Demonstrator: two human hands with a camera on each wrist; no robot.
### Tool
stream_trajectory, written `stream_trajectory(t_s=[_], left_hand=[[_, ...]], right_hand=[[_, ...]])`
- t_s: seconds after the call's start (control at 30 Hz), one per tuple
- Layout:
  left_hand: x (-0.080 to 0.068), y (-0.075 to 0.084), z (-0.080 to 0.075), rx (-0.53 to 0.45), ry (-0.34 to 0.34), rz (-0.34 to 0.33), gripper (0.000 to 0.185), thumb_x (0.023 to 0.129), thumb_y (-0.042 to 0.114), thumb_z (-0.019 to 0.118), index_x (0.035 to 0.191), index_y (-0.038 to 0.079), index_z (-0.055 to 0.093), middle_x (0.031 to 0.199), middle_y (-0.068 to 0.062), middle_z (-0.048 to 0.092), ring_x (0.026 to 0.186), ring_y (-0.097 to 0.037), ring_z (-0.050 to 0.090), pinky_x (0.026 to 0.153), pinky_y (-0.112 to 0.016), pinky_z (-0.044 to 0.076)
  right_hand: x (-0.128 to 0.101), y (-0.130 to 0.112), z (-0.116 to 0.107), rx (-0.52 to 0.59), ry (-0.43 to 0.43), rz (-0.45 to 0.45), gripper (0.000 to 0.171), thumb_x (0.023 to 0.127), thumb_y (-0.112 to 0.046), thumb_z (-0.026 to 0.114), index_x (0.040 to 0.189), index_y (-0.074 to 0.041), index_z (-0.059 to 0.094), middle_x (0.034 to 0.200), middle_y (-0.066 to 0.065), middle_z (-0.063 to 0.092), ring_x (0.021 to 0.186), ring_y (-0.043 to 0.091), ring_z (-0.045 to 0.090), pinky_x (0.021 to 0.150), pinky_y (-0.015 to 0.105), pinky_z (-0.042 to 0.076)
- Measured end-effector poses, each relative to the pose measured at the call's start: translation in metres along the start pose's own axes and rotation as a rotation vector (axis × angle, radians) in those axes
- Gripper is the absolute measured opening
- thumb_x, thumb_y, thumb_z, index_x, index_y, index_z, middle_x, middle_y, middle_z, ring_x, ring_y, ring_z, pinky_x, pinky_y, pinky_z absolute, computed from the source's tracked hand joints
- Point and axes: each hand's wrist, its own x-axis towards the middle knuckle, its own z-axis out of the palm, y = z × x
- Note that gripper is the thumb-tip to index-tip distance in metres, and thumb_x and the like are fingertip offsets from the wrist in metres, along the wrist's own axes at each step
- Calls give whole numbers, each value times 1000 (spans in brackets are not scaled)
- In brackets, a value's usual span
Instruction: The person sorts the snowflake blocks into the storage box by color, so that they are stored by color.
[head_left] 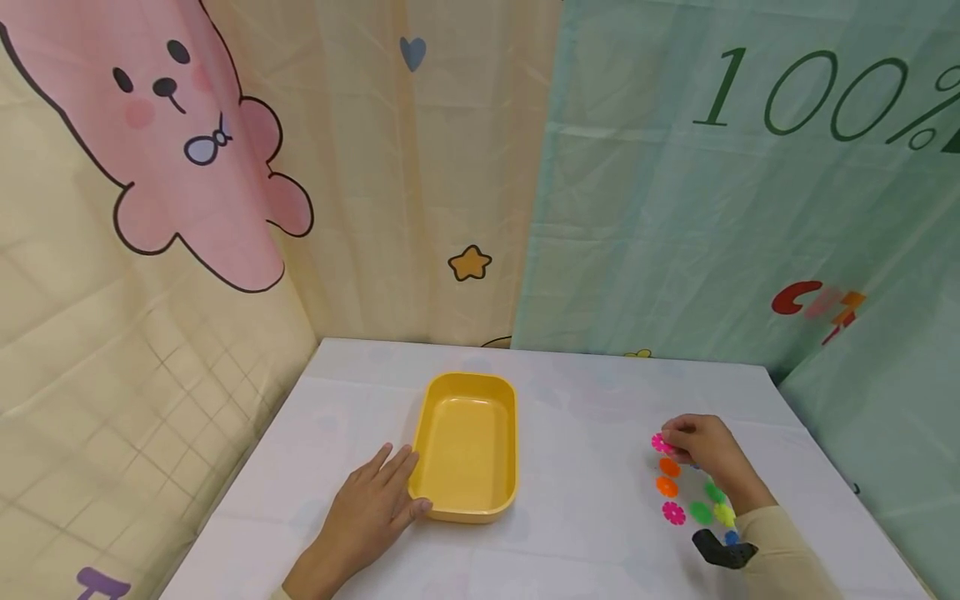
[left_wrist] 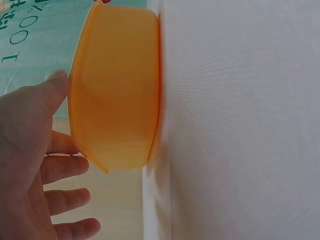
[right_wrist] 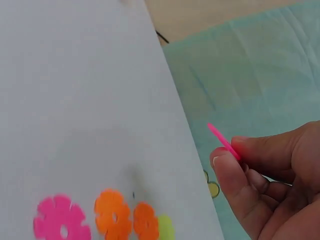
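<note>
A pink flower-shaped disc point(right_wrist: 221, 139) is pinched edge-on between the thumb and index finger of my right hand point(head_left: 705, 450), raised off the table in the right wrist view. Below that hand, a loose group of similar discs lies on the white table: a pink disc point(head_left: 673, 513), two orange ones point(head_left: 667, 487), and green point(head_left: 701, 512), yellow point(head_left: 724, 515) and blue point(head_left: 732, 538) ones. My left hand point(head_left: 366, 510) rests against the left side of an empty yellow tray point(head_left: 468, 450), thumb and fingertips at its rim, fingers spread and fairly straight.
The white table point(head_left: 585, 467) ends at a back edge in front of beige and green curtains point(head_left: 637, 208). A black wrist device point(head_left: 722, 550) shows beside the right sleeve point(head_left: 783, 554), near the discs.
</note>
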Motion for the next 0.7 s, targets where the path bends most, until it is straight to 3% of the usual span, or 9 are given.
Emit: stream_trajectory(t_s=[0.27, 0.7], left_hand=[[1, -1, 0, 7, 23, 14, 76, 89, 66, 48, 140, 9, 51, 146, -5, 46, 137, -31, 37, 100, -52, 40], [-1, 1, -2, 18, -4, -9, 77, 89, 67, 46, 142, 11, 48, 148, -7, 44, 139, -32, 35, 101, -54, 39]], right_hand=[[26, -49, 31, 186, -29, -36, 31, 96, -14, 60, 116, 10, 59, 99, 16, 65, 75, 17, 65, 70, 27, 57], [52, -120, 106, 258, -92, -46, 21, 94, -9, 62, 110, 5, 64, 97, 16, 65, 72, 19, 65, 70, 29, 58]])
